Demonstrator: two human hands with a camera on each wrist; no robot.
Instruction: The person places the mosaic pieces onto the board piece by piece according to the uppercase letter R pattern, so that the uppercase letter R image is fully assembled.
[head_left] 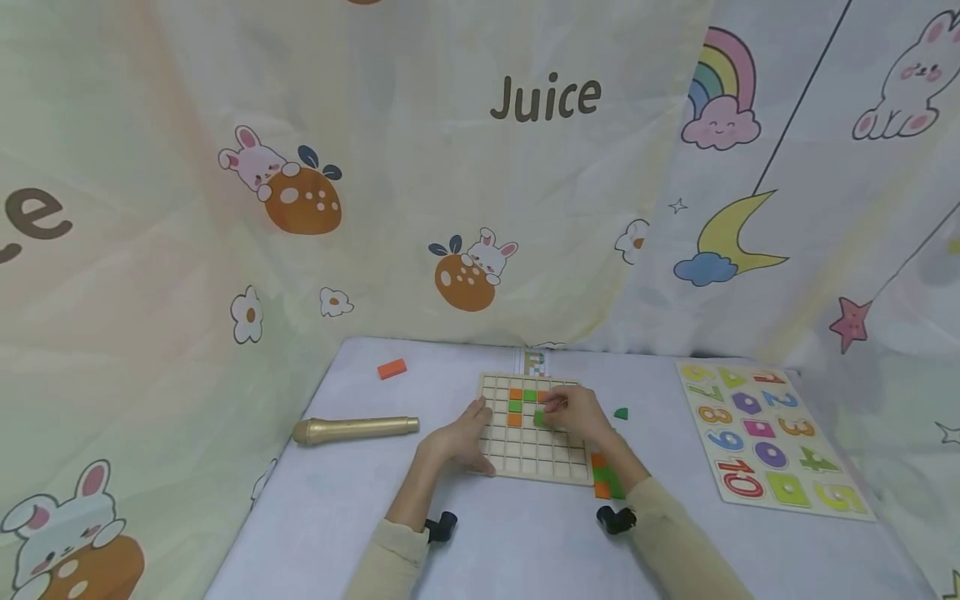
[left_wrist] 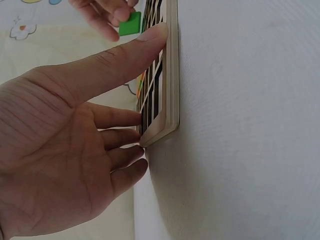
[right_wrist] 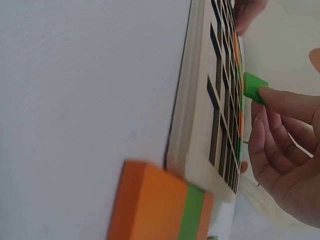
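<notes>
A wooden grid board lies on the table, with several orange and green tiles set in its upper middle cells. My right hand is over the grid, pinching a green square tile between thumb and fingertips. In the right wrist view that tile stands out at the board's face. My left hand rests at the board's left side. In the left wrist view, its thumb presses on the board's rim while the other fingers, spread and nearly straight, reach its edge.
Orange and green blocks sit against the board's lower right corner. A small green piece lies farther right, beside a number puzzle board. Behind the grid is a coloured pattern card. Leftward are an orange block and a gold microphone-shaped object.
</notes>
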